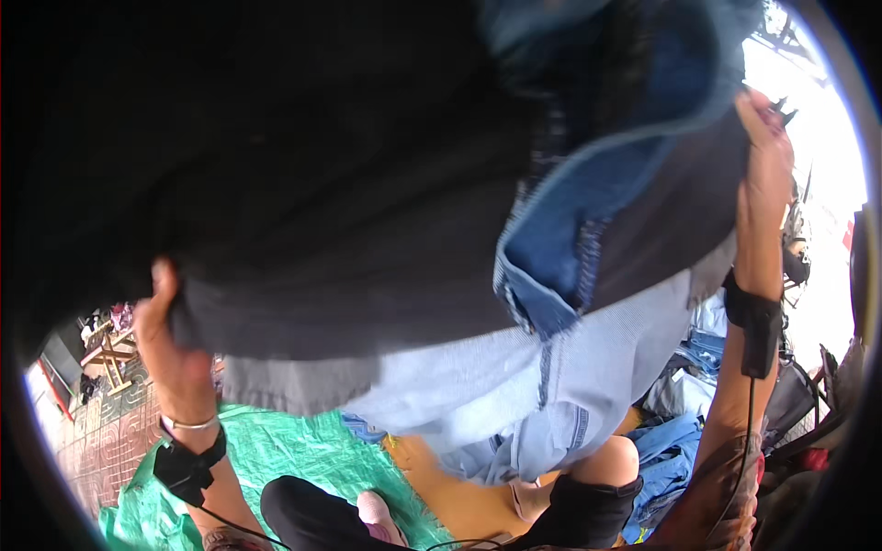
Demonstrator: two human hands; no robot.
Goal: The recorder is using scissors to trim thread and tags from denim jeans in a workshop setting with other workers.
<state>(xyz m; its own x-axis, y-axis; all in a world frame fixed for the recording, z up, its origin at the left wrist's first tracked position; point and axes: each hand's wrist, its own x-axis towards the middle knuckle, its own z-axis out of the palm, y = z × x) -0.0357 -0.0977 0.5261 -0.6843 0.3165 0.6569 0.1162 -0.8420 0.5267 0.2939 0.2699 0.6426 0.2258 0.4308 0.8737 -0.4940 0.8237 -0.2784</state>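
A wide black and dark grey piece of clothing (367, 248) is held up in front of me and fills the upper view. At its lower left edge, my left hand (179, 354) is closed on the cloth, thumb up. My right hand (767, 151) grips the opposite edge, higher up at the far right. A blue denim piece (593, 216) with a frayed seam hangs over the dark cloth, blurred. Below its hem, light blue denim (560, 376) drapes towards my knees; whether these pieces are joined, I cannot tell. Each wrist wears a black strapped device.
Green plastic sheeting (266, 450) covers the ground at lower left, beside an orange-yellow surface (432, 477) under my feet. Blue jeans (666, 464) lie piled at my right, with dark bags (785, 399) beyond. A small wooden stand (110, 354) is on the paving at left.
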